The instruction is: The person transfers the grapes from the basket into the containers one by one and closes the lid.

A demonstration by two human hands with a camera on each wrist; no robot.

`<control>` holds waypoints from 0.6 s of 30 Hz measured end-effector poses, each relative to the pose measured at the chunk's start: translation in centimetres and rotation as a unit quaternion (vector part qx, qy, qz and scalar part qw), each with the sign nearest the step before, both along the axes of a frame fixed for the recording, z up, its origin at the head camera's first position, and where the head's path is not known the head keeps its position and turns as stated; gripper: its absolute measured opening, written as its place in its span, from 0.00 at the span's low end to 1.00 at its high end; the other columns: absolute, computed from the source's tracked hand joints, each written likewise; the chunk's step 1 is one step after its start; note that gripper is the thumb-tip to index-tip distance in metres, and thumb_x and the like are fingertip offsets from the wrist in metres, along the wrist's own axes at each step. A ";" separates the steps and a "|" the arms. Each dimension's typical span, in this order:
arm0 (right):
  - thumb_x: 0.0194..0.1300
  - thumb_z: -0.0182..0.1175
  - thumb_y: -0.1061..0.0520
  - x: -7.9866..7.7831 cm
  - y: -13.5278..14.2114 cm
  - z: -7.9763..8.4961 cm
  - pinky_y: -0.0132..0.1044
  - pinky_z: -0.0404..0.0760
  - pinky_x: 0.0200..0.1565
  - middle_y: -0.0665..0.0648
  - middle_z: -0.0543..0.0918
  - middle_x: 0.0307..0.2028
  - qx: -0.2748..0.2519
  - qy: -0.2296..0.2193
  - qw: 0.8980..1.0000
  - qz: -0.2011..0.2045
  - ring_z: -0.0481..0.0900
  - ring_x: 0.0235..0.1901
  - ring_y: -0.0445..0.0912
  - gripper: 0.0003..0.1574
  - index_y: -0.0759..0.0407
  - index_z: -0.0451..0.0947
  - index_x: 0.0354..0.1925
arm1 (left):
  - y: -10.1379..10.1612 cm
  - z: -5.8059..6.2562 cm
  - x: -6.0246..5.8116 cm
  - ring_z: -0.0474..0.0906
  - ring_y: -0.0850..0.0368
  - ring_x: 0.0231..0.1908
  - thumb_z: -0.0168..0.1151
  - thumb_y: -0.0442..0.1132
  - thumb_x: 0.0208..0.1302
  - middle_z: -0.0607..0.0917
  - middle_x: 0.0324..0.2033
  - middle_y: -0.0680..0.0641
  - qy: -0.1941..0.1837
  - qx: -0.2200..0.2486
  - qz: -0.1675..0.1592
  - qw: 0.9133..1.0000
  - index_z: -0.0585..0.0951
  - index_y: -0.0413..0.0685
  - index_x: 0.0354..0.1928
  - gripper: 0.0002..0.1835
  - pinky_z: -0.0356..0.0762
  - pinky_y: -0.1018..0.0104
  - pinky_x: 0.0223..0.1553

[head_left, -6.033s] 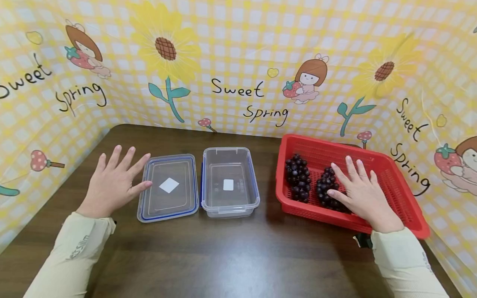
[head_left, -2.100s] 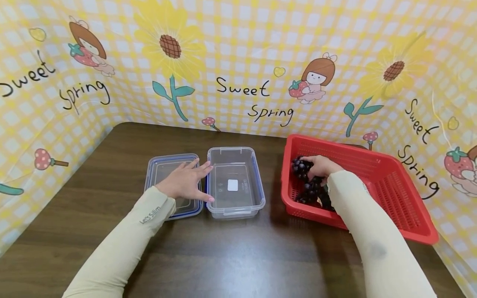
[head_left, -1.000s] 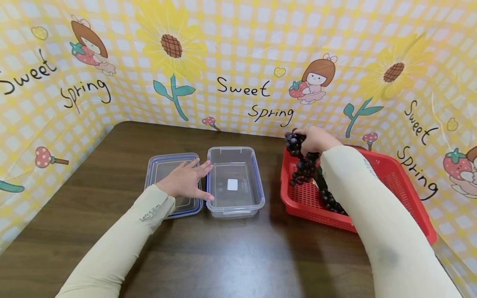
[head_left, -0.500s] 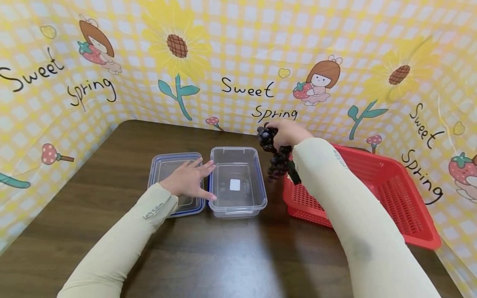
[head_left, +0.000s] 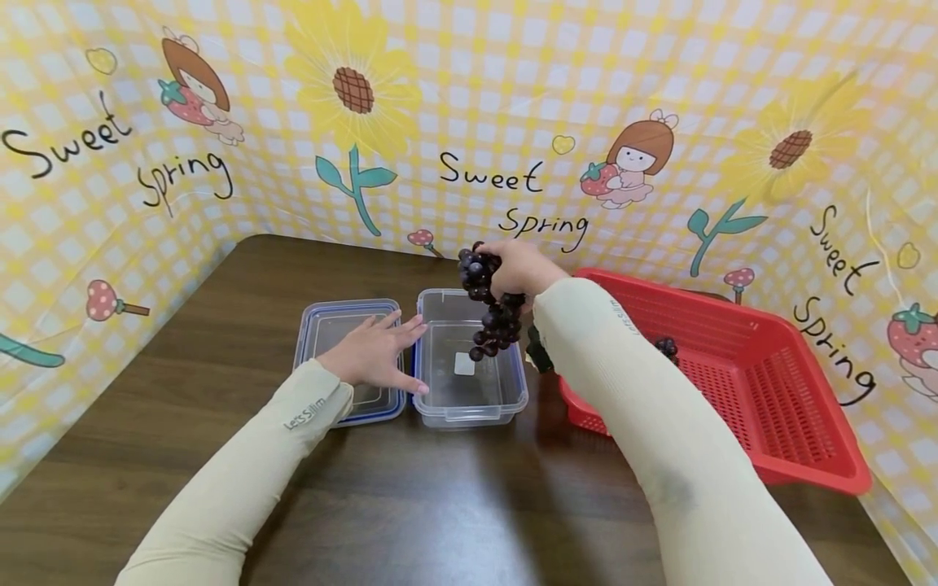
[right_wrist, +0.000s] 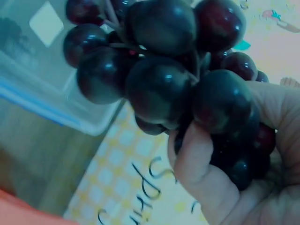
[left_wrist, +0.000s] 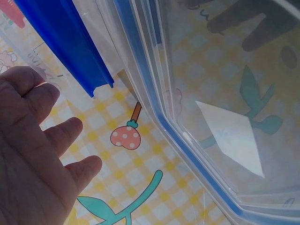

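My right hand [head_left: 523, 268] grips a bunch of dark grapes [head_left: 498, 325] and holds it above the clear plastic container [head_left: 469, 413]. The right wrist view shows the thumb and fingers curled round these grapes [right_wrist: 159, 86], stem among them. My left hand [head_left: 374, 352] has its fingers spread; its fingertips reach the container's left rim, over the clear lid [head_left: 311, 325] with a blue seal. In the left wrist view the left hand [left_wrist: 33, 140] is beside a blue locking flap [left_wrist: 68, 47]. Grapes [head_left: 667, 348] lie in the red basket, mostly hidden by the right sleeve.
The red perforated basket [head_left: 777, 407] stands on the right of the brown table [head_left: 410, 505]. A yellow checked cloth [head_left: 498, 98] with printed flowers rises behind and at both sides. Bare tabletop lies in front of the container.
My right hand reached into the basket, took up a grape bunch and carried it left over the container. Earlier, the left hand moved right from beside the lid to the container's edge.
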State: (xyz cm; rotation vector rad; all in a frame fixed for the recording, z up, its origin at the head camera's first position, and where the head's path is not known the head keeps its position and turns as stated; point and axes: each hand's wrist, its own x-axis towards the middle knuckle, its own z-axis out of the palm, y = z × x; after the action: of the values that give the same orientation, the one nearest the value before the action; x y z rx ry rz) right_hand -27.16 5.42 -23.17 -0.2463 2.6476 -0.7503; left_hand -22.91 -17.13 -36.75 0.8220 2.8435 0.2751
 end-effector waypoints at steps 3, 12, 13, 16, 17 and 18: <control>0.53 0.57 0.76 0.3 -0.8 -1.2 0.48 0.84 0.28 0.64 0.58 0.70 -0.039 0.002 0.999 -0.013 0.70 0.55 0.60 0.52 0.42 0.61 0.71 | -0.1 -0.1 0.0 0.45 0.34 0.70 0.61 0.70 0.51 0.55 0.72 0.42 -0.003 0.005 0.002 1.000 0.58 0.42 0.73 0.55 0.43 0.34 0.66; 0.53 0.59 0.72 1.5 -2.0 -5.6 0.40 0.81 0.21 0.62 0.68 0.66 -0.071 0.072 0.994 -0.027 0.80 0.38 0.57 0.50 0.44 0.62 0.71 | -0.3 -0.1 0.1 0.45 0.34 0.70 0.60 0.72 0.51 0.55 0.72 0.42 0.003 0.010 0.001 1.000 0.58 0.43 0.73 0.55 0.44 0.33 0.65; 0.52 0.59 0.72 1.7 -2.0 -6.1 0.37 0.80 0.19 0.62 0.69 0.65 -0.073 0.083 0.994 -0.025 0.80 0.36 0.56 0.50 0.45 0.63 0.70 | -0.2 -0.1 0.1 0.45 0.34 0.70 0.60 0.72 0.51 0.55 0.72 0.42 0.003 0.010 0.000 1.000 0.58 0.43 0.73 0.55 0.44 0.33 0.65; 0.51 0.59 0.73 2.4 -1.9 -7.6 0.33 0.76 0.15 0.63 0.71 0.63 -0.083 0.098 0.991 -0.023 0.81 0.28 0.56 0.50 0.47 0.63 0.70 | -0.1 0.0 0.1 0.45 0.34 0.70 0.61 0.71 0.51 0.55 0.72 0.43 0.002 0.009 -0.001 1.000 0.58 0.44 0.73 0.55 0.44 0.34 0.65; 0.51 0.59 0.73 2.6 -1.9 -8.0 0.33 0.76 0.15 0.63 0.72 0.63 -0.088 0.097 0.991 -0.024 0.81 0.28 0.56 0.49 0.48 0.63 0.70 | -0.1 0.0 0.1 0.45 0.34 0.70 0.61 0.71 0.51 0.55 0.72 0.43 0.002 0.008 0.000 1.000 0.58 0.44 0.73 0.55 0.44 0.34 0.65; 0.51 0.60 0.73 2.8 -1.9 -8.4 0.33 0.76 0.15 0.63 0.72 0.63 -0.090 0.097 0.991 -0.025 0.81 0.28 0.55 0.49 0.48 0.63 0.70 | -0.1 0.0 0.1 0.45 0.34 0.70 0.61 0.71 0.51 0.55 0.72 0.43 0.001 0.009 0.000 1.000 0.58 0.44 0.73 0.55 0.44 0.34 0.65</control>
State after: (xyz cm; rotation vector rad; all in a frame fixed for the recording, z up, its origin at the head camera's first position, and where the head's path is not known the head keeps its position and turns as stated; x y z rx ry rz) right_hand -24.36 3.48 -31.59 -0.3181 2.7768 -1.0323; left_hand -22.79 -17.20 -36.73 0.8258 2.8466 0.3008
